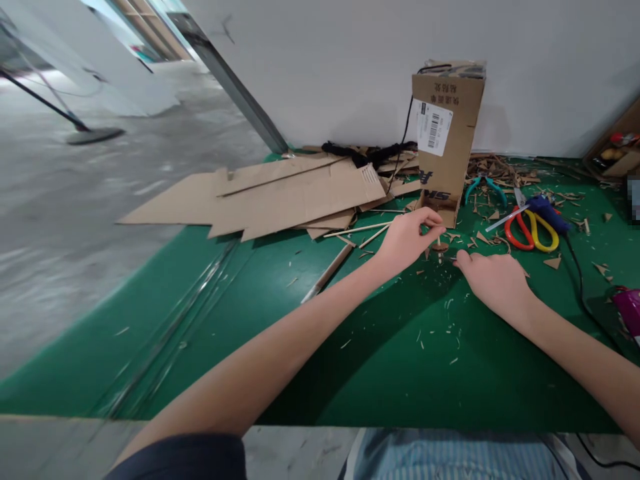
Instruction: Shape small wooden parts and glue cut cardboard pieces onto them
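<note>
My left hand (411, 235) is closed in a pinch on a short thin wooden stick (439, 241), held upright above the green table. A small brown cardboard disc (440, 247) sits around this stick, just under the fingertips. To the right, my right hand (493, 277) is closed on a thin tool (450, 259); only its narrow, metal-looking tip shows, pointing at the stick just below the disc. Whether that tip touches the stick I cannot tell. Longer wooden skewers (361, 229) lie behind my left wrist.
A tall cardboard box (447, 133) stands behind my hands. Flat cardboard sheets (295, 197) lie to the left, near a utility-knife-like strip (327, 272). On the right are teal pliers (485, 189), red-and-yellow scissors (532, 230), a blue glue gun (547, 212) with its cord, and scattered scraps.
</note>
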{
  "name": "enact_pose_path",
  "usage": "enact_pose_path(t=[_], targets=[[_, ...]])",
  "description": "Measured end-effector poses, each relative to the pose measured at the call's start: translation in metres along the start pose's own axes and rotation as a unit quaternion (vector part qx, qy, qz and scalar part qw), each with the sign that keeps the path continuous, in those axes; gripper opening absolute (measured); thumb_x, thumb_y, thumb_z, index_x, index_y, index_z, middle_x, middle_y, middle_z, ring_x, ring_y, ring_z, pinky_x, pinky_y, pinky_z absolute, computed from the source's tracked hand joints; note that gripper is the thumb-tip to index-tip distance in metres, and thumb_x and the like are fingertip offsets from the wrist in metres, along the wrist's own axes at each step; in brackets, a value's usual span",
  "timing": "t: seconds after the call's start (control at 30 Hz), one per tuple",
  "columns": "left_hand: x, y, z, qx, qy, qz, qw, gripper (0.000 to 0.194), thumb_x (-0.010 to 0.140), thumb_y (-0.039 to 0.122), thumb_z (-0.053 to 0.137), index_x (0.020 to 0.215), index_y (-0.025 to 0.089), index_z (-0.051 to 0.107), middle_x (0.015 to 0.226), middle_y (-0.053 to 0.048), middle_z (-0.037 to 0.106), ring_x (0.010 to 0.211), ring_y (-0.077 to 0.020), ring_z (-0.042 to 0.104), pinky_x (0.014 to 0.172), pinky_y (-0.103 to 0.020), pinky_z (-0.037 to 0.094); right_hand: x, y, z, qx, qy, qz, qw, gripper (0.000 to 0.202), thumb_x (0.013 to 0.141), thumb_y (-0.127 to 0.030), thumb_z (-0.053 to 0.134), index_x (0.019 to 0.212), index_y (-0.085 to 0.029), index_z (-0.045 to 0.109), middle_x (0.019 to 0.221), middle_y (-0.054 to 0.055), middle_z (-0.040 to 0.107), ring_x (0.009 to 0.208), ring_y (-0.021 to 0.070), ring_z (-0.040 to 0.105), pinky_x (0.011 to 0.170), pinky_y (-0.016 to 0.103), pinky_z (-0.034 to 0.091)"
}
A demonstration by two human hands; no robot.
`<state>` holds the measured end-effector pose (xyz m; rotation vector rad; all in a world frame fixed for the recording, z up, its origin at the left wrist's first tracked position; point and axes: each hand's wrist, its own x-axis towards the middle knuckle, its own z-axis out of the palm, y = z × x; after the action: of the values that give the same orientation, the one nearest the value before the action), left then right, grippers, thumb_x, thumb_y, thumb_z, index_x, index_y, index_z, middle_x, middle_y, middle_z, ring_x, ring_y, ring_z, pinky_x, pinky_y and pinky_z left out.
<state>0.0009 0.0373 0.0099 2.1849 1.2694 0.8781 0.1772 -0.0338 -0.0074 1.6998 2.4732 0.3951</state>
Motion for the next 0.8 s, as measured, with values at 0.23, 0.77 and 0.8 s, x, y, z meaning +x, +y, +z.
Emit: enact_pose_path(t=[0.23, 0.77, 0.8], targets=[[0.0008, -0.0020, 0.0035, 0.003, 0.010, 0.007, 1.000, 0.013, 0.084, 0.030, 0.061, 0.091, 0.019, 0.063, 0.087, -0.004, 0.071, 0.066, -0.0139, 0.059, 0.062, -0.028, 0.046, -0.0019, -0.0019, -0.0013, 0.005, 0.009, -0.008, 1.000, 0.038, 0.100, -0.029, 0.023, 0.091, -0.015, 0.057, 0.070, 0.008, 0.066, 0.054, 0.0167, 0.064, 0.045, 0.028, 0.016], [0.0028, -0.0070, 0.0051, -0.011, 0.009, -0.003, 1.000, 0.015, 0.085, 0.031, 0.059, 0.092, 0.019, 0.063, 0.088, -0.005, 0.071, 0.070, -0.0150, 0.061, 0.060, -0.028, 0.046, -0.0048, -0.0057, -0.0005, 0.012, -0.012, -0.008, 1.000, 0.029, 0.098, -0.023, 0.030, 0.094, -0.014, 0.058, 0.064, 0.007, 0.066, 0.051, 0.0187, 0.063, 0.043, 0.027, 0.019], [0.0028, -0.0067, 0.0046, -0.011, 0.008, -0.003, 1.000, 0.015, 0.085, 0.031, 0.059, 0.092, 0.019, 0.063, 0.088, -0.005, 0.071, 0.069, -0.0150, 0.061, 0.060, -0.028, 0.046, -0.0053, -0.0058, 0.0013, 0.011, -0.007, -0.006, 1.000, 0.029, 0.098, -0.023, 0.030, 0.094, -0.014, 0.058, 0.064, 0.007, 0.066, 0.051, 0.0184, 0.063, 0.043, 0.027, 0.019]])
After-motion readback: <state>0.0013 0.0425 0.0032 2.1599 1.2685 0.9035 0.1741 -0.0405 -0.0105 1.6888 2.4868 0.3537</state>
